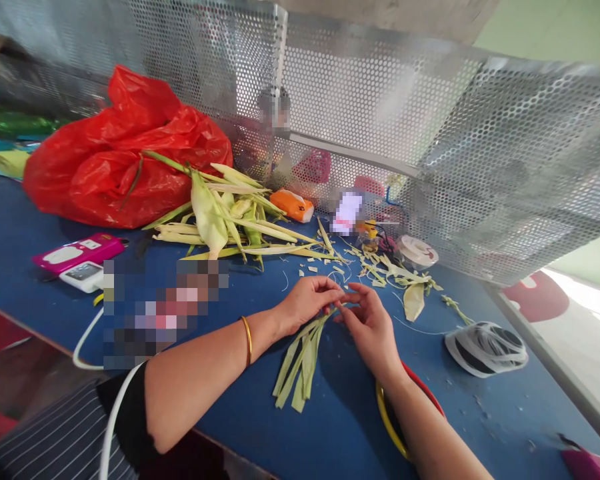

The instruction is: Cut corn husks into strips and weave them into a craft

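My left hand point(307, 301) and my right hand point(370, 327) meet over the blue table point(260, 427), both pinching the top end of a bundle of pale green leaf strips point(300, 363). The strips hang from the fingers toward me and lie flat on the table. A gold bangle sits on my left wrist, and red and yellow bangles point(393, 417) on my right. Fingers of both hands are closed on the strips.
A pile of green and cream leaves point(230, 217) lies beside a red plastic bag point(120, 160). Leaf scraps point(390, 273), a tape roll point(416, 251), an orange object point(293, 204), a black-and-white bundle point(486, 347) and pink and white devices point(80, 257) surround them. A perforated metal screen point(430, 133) stands behind.
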Tool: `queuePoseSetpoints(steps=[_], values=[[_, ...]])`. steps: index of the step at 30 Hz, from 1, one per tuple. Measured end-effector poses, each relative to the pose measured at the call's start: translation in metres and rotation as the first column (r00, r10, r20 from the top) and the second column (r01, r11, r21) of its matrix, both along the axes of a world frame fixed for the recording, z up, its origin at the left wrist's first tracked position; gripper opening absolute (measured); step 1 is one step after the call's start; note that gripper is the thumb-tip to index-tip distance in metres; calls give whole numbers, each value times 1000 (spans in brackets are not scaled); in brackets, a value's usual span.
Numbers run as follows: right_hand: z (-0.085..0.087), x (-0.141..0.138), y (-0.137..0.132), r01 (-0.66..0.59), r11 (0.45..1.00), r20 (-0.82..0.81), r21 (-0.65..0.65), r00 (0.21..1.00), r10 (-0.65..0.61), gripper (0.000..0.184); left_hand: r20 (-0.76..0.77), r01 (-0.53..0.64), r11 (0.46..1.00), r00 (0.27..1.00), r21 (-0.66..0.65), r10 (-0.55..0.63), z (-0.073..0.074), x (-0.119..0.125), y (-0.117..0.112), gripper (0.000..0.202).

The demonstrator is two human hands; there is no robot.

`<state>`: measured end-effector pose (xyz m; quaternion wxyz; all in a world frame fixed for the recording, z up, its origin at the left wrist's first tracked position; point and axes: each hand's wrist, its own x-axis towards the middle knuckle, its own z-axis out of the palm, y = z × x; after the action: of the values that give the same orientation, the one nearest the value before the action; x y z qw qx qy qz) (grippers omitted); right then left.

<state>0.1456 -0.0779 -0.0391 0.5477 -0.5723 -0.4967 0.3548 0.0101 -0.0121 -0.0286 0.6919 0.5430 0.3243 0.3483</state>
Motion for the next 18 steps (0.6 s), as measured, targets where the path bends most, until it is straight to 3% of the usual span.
queuePoseSetpoints(steps=[5, 9, 11, 15, 18], values=[[-5, 2, 0, -22, 1000, 80, -1, 997, 22, 40, -58, -90, 988, 994, 125, 97, 3, 0, 0, 9], [-7, 2, -1, -55, 998, 182, -26, 982, 59, 9, -107, -72, 965, 989, 253, 102, 4, 1, 0, 4], [-7, 2, -1, -34, 999, 238, -15, 971, 37, 17, -105, -62, 960, 990, 272, 94, 4, 1, -1, 4], [-5, 4, 1, 3, 1000, 179, 18, 984, -6, 23, -71, -77, 974, 993, 214, 94, 5, 1, -3, 11], [-5, 5, 3, 53, 996, 133, 75, 989, -62, 23, -119, -72, 997, 990, 6, 72, 3, 1, -4, 32]])
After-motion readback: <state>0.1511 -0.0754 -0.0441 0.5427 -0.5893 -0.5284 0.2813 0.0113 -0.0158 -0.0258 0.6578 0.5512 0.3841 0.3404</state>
